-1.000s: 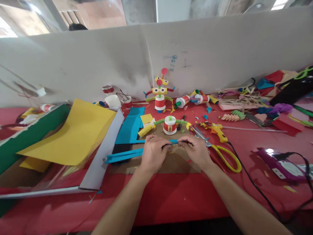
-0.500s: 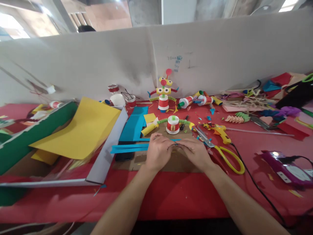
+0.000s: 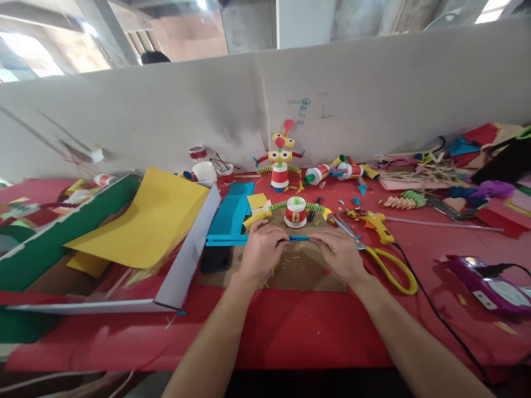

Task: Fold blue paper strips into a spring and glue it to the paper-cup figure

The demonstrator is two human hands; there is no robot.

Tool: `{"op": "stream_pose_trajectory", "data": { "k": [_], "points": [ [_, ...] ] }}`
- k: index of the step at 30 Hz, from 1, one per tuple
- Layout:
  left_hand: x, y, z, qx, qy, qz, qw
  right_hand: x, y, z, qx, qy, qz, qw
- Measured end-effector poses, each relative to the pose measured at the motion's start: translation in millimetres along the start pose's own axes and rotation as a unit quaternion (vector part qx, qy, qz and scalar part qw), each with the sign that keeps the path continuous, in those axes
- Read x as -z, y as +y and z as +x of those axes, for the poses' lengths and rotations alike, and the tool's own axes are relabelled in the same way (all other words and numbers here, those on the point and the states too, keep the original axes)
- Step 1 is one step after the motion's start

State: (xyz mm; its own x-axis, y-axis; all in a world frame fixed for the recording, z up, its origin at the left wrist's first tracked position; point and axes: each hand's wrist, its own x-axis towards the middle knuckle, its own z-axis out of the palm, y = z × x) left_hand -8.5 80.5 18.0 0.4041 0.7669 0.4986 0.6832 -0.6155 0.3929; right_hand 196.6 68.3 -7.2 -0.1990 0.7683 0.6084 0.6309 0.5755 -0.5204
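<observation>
Between my two hands stretches a narrow blue paper strip (image 3: pixel 299 238), held over a piece of brown cardboard (image 3: pixel 307 271). My left hand (image 3: pixel 263 251) is closed on it, and the strip's loose end sticks out to the left past a black phone (image 3: pixel 215 258). My right hand (image 3: pixel 338 251) pinches the other end; the fingertips partly hide it. Just beyond the hands stands a red and white paper cup figure (image 3: pixel 296 212) with green folded-paper arms. A yellow paper roll (image 3: pixel 257 218) lies near my left hand, beside wide blue paper (image 3: pixel 232 207).
Yellow-handled scissors (image 3: pixel 392 271) and a yellow glue gun (image 3: pixel 379 226) lie to the right, with a purple power box (image 3: pixel 485 284) and its cable. At left a box (image 3: pixel 170 284) holds yellow paper (image 3: pixel 145 221). Finished cup figures (image 3: pixel 279 176) stand by the grey partition (image 3: pixel 186 105).
My hands have moved slightly apart, and more of the blue strip shows between them. Its loose left end has shifted right and up. The view has tilted slightly.
</observation>
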Motion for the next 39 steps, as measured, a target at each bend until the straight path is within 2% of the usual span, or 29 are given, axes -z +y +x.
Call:
{"op": "stream_pose_trajectory", "data": {
  "k": [7,10,14,19,24,27,32,39],
  "points": [
    [4,-3,1,-0.005,0.003,-0.015,1.000,0,1,0,-0.009,0.010,-0.007,1.000],
    [4,-2,0,0.010,0.025,-0.018,0.999,0,0,1,-0.008,0.016,-0.008,1.000],
    [2,-2,-1,0.016,0.000,-0.027,0.999,-1,1,1,-0.005,0.011,-0.013,1.000],
    [-2,4,-2,0.008,0.008,0.053,0.999,-2,1,-1,-0.008,-0.021,-0.050,0.998],
    [-14,16,-4,-0.032,-0.020,0.109,0.993,-3,-13,-2,0.062,-0.087,-0.170,0.980],
    [-19,20,-5,-0.053,-0.034,0.115,0.991,-4,-17,-3,0.075,-0.116,-0.211,0.968],
    [-15,15,-5,-0.045,-0.039,0.106,0.993,-2,-12,-3,0.070,-0.095,-0.220,0.968],
    [3,2,-1,-0.052,-0.060,0.093,0.992,3,-9,-2,0.074,-0.071,-0.208,0.973]
  ]
}}
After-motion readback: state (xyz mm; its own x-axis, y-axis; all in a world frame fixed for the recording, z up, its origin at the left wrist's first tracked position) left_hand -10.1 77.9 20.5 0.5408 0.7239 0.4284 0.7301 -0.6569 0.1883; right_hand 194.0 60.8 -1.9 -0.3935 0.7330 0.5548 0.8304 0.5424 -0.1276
